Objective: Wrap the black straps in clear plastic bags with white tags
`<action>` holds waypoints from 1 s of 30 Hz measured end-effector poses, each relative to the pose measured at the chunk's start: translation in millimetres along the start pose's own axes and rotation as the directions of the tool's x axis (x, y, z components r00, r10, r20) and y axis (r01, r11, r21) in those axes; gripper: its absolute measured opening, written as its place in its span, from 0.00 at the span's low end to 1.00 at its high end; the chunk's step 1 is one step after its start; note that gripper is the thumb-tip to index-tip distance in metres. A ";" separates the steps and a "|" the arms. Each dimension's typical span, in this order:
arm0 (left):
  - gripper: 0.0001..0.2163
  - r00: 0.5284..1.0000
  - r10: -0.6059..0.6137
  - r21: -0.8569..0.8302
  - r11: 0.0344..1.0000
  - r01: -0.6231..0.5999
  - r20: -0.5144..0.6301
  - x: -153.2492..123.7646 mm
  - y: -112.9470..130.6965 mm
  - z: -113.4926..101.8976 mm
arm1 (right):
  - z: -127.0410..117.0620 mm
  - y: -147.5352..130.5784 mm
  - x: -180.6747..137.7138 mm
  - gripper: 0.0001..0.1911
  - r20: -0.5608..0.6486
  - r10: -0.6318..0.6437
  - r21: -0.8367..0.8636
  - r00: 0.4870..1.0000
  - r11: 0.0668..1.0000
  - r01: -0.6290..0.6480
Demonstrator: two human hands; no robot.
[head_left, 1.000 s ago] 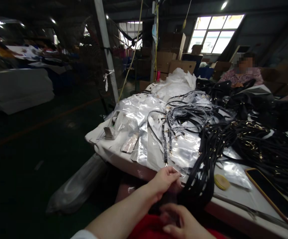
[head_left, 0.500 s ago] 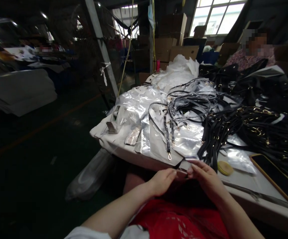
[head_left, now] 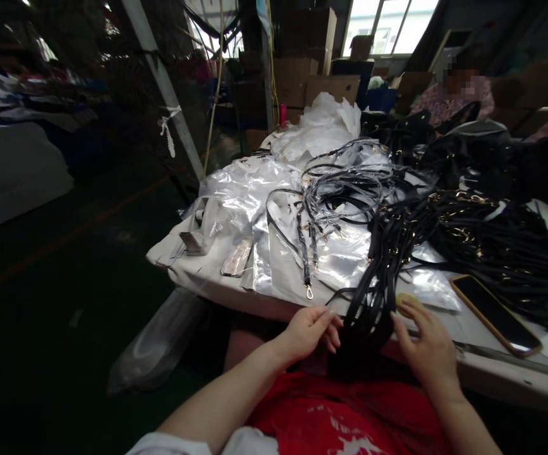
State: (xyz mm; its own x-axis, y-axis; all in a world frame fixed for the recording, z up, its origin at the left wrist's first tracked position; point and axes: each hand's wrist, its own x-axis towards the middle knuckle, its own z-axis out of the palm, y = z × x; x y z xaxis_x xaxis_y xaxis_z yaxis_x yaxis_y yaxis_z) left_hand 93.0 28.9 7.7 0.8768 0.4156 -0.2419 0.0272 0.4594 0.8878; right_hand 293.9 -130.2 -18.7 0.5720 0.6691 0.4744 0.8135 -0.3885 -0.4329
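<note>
Fingers [head_left: 329, 328] flank the black straps [head_left: 366, 316].

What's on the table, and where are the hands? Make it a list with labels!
Left hand: fingertips at the straps; grip unclear
Right hand: open, right of the straps, by a yellow disc
Straps: black bundle hanging over the table edge
Phone: lying flat, screen dark
Bags: clear plastic, piled behind
Person: across the table

It is a big, dark room. Bright windows [head_left: 373, 25] glow at the back. Brown cardboard boxes [head_left: 297, 79] stand near them. The floor [head_left: 65, 284] is dark. A grey pole [head_left: 162, 82] leans up.
</note>
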 end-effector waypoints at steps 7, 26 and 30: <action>0.28 0.992 -0.064 -0.008 0.998 0.066 0.110 -1.1 -11.4 6.9 | -5.5 39.8 32.3 0.21 0.079 -0.058 -0.340 0.995 0.937 0.081; 0.27 0.989 -0.096 0.287 0.956 0.059 0.115 -18.5 5.8 -8.6 | -23.6 -86.1 14.3 0.17 0.443 0.001 0.498 0.896 0.831 -0.248; 0.27 0.978 -0.064 0.187 0.982 0.027 0.196 -19.7 9.7 -6.3 | -29.6 -91.4 15.3 0.17 0.490 -0.045 0.540 0.871 0.800 -0.263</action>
State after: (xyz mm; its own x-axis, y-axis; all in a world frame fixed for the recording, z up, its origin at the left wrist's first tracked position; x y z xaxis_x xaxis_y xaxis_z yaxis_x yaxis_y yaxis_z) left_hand 73.0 30.1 18.6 0.9503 0.2232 -0.2169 0.1401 0.3157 0.9385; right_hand 231.4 -103.3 50.8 0.4100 0.9103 0.0572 0.4434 -0.1441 -0.8847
